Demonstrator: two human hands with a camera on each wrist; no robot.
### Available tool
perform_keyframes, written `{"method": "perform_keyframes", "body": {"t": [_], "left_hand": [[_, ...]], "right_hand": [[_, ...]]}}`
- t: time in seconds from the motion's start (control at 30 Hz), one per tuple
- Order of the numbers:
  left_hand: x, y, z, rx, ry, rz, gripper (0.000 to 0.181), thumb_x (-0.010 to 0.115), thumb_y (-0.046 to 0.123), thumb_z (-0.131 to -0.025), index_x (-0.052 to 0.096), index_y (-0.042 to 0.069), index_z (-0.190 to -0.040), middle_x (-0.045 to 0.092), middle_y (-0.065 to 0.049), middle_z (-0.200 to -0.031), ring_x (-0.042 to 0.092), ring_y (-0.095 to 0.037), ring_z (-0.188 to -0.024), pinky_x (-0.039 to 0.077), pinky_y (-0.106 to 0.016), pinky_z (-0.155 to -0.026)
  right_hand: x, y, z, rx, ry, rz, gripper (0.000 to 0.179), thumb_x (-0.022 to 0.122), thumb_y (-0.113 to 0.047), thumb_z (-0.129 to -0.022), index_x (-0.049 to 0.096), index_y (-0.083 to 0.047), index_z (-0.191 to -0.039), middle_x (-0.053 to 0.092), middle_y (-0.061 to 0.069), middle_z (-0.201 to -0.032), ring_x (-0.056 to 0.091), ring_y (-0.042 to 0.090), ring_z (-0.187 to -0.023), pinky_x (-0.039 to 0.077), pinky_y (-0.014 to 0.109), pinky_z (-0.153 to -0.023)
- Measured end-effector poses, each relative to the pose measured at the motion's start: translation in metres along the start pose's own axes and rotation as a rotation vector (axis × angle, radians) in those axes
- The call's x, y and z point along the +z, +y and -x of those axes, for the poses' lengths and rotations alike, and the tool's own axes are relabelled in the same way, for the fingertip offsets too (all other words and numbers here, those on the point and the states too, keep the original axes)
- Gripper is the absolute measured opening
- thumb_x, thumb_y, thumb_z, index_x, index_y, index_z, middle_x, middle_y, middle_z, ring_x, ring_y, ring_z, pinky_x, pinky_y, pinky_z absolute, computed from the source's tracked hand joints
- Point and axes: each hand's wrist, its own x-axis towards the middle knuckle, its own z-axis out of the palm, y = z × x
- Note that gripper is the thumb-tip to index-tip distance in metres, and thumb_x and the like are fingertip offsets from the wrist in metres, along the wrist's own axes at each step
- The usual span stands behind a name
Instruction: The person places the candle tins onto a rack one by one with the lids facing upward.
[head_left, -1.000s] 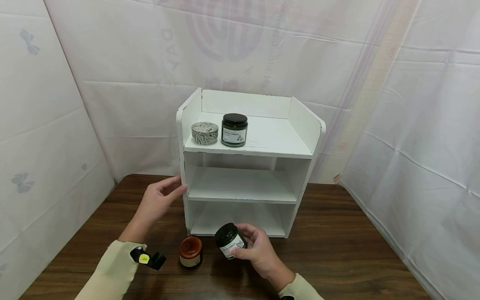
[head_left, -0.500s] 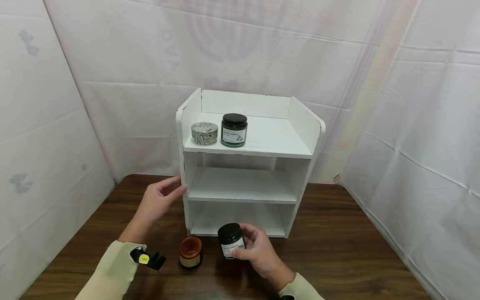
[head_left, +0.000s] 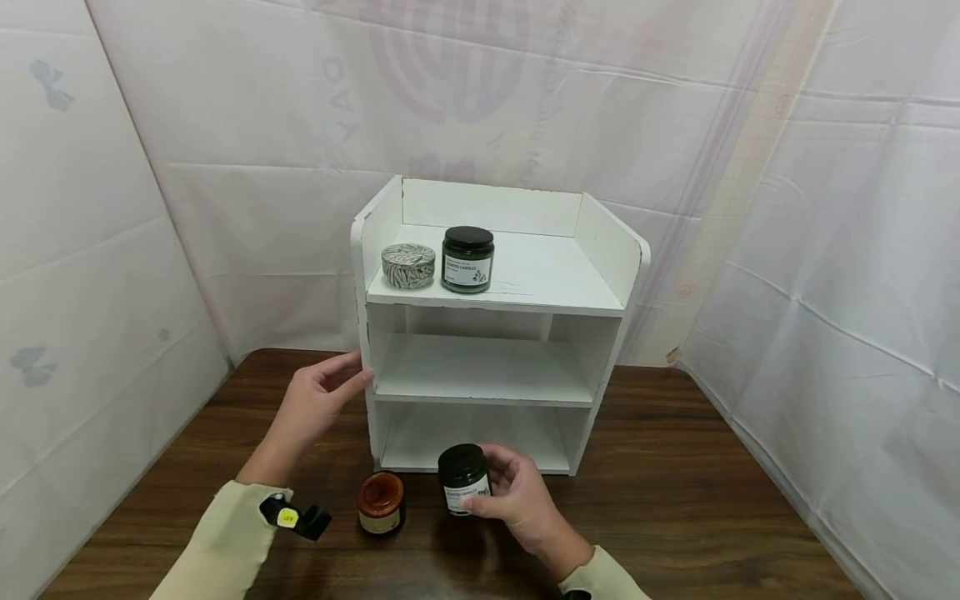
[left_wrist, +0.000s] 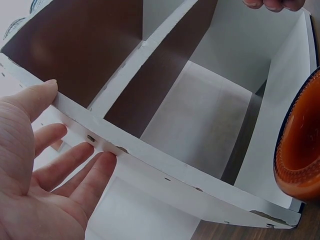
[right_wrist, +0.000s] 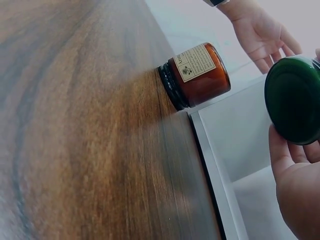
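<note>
My right hand [head_left: 525, 502] grips a dark green candle jar [head_left: 464, 479] with a black lid and a white "scented candles" label. The jar is held nearly upright in front of the shelf's bottom level, and its green glass base [right_wrist: 294, 100] faces the right wrist camera. My left hand [head_left: 318, 400] touches the left side panel of the white shelf [head_left: 487, 400]. In the left wrist view its thumb meets the panel's front edge and its loosely extended fingers [left_wrist: 75, 165] lie along the outer side. An amber jar [head_left: 380, 502] stands upside down on its black lid between the hands.
On the shelf's top level stand a round patterned tin [head_left: 408, 267] and another green candle jar [head_left: 467, 260], side by side at the left. The shelf rests on a dark wood table [head_left: 690, 492]. Pale printed sheets [head_left: 285, 208] hang behind and at both sides.
The green candle jar in my right hand has turned from a leftward tilt to nearly upright. My left hand, the amber jar and the shelf have kept their places.
</note>
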Motion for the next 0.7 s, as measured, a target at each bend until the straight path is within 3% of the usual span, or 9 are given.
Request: {"method": "perform_keyframes", "body": {"t": [0.3,0.57,0.7], "left_hand": [[-0.0002,-0.0002,-0.0003,-0.002,-0.004,0.010,0.061,0.068,0.044,-0.099,0.055,0.011,-0.149,0.061,-0.012,-0.145,0.059,0.005,-0.110,0.050,-0.012,-0.086],[0.0000,0.0001,-0.0006,0.007,-0.003,0.008,0.061,0.068,0.044,-0.099,0.055,0.010,-0.148,0.062,-0.013,-0.143,0.060,0.003,-0.109,0.051,-0.013,-0.086],[0.0001,0.0003,-0.0002,0.004,-0.003,0.019,0.061,0.068,0.043,-0.099,0.055,0.009,-0.148,0.062,-0.014,-0.143,0.060,0.005,-0.108,0.051,-0.013,-0.086]], "right_hand": [[-0.0005,0.0007,0.0005,-0.027,-0.015,-0.036,0.071,0.086,0.000,-0.078,0.047,0.019,-0.135,0.071,-0.004,-0.121,0.067,0.011,-0.109,0.057,0.026,-0.092],[0.0005,0.0012,0.0004,-0.052,-0.028,-0.062,0.061,0.085,0.001,-0.078,0.053,0.006,-0.130,0.068,-0.002,-0.123,0.066,0.011,-0.110,0.056,0.026,-0.092],[0.0007,0.0003,0.0006,-0.055,-0.027,-0.060,0.062,0.085,0.003,-0.077,0.052,0.005,-0.130,0.068,-0.002,-0.122,0.067,0.010,-0.109,0.057,0.026,-0.092]]}}
